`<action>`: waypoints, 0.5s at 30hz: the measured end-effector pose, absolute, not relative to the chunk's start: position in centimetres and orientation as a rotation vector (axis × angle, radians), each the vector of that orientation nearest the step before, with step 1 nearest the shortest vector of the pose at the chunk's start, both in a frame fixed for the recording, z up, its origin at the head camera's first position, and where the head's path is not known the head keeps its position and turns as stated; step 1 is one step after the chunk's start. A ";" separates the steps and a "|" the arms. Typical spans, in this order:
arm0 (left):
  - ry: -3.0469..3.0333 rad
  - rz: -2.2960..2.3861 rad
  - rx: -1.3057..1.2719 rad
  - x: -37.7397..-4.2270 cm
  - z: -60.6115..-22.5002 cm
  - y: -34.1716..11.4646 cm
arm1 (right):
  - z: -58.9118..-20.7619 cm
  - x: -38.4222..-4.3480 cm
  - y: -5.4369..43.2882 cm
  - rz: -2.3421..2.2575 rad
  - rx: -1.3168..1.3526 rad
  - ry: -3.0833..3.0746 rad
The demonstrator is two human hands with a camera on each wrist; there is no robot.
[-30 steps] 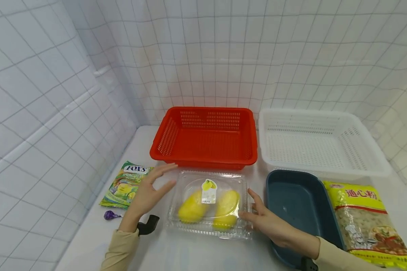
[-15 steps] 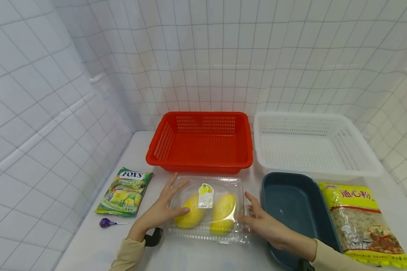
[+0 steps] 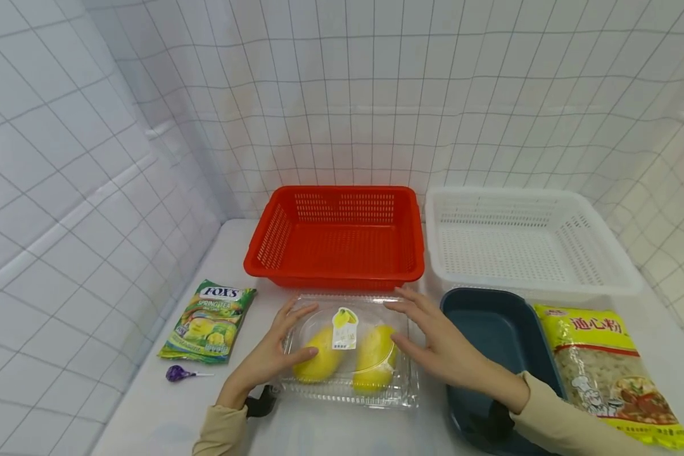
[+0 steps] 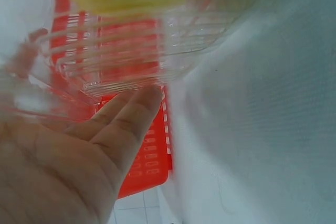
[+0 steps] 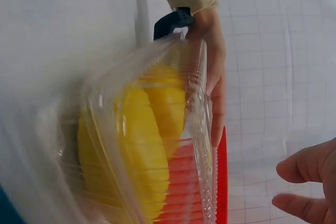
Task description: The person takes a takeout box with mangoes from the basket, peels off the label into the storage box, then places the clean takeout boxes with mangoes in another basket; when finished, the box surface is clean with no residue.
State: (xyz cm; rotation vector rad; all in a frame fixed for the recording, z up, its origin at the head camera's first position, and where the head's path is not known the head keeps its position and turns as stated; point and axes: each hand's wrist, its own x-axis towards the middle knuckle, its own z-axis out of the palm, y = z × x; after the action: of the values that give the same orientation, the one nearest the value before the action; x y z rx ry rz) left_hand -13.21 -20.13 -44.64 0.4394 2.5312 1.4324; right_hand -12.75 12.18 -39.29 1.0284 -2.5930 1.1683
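Centrally: clear clamshell (image 3: 344, 399), two mangoes (image 3: 374, 367) inside
Mango axes: roughly fore-and-aft
Left grip (image 3: 265, 360): nearer, at left side, fingers spread
Right grip (image 3: 446, 347): above right side, fingers apart

Box (image 3: 346, 356), baskets (image 3: 337, 247), bags (image 3: 209, 322) on white table (image 3: 342, 434)

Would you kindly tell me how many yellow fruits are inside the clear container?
2: in the clear container, one yellow fruit nearer the left hand, the other nearer the right hand. None seems hidden.

White back wall (image 3: 376, 88), gridded (rippled in places); left wall (image 3: 51, 215) gridded too; white tabletop (image 3: 342, 434) below.
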 end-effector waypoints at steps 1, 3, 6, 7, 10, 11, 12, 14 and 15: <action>2.529 1.437 0.438 -13.3 -44.7 -20.1 | -39.2 -13.2 11.8 1.118 1.082 -2.571; 2.523 1.446 0.438 -13.3 -44.7 -20.1 | -38.9 -13.9 11.1 1.014 1.183 -2.556; 2.522 1.444 0.434 -13.4 -44.9 -20.2 | -38.8 -14.8 10.0 0.910 1.335 -2.585; 2.522 1.442 0.432 -13.4 -44.9 -20.2 | -38.7 -15.1 9.6 0.878 1.390 -2.597; 2.525 1.434 0.421 -13.4 -44.9 -20.2 | -38.7 -15.5 8.5 0.800 1.543 -2.620; 2.524 1.435 0.416 -13.4 -44.9 -20.2 | -38.7 -15.7 8.2 0.774 1.586 -2.615; 2.522 1.436 0.410 -13.3 -44.9 -20.3 | -38.8 -15.8 7.9 0.739 1.625 -2.597; 2.514 1.438 0.404 -13.3 -44.8 -20.2 | -38.7 -15.9 7.5 0.681 1.673 -2.585; 2.511 1.440 0.406 -13.3 -44.8 -20.2 | -38.6 -15.9 7.3 0.655 1.686 -2.586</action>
State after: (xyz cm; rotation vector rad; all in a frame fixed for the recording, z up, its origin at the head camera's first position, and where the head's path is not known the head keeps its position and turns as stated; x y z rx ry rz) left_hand -13.30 -20.23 -44.82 0.4059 2.5114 1.4395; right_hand -15.88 7.30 -38.59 1.6860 -2.5856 0.6548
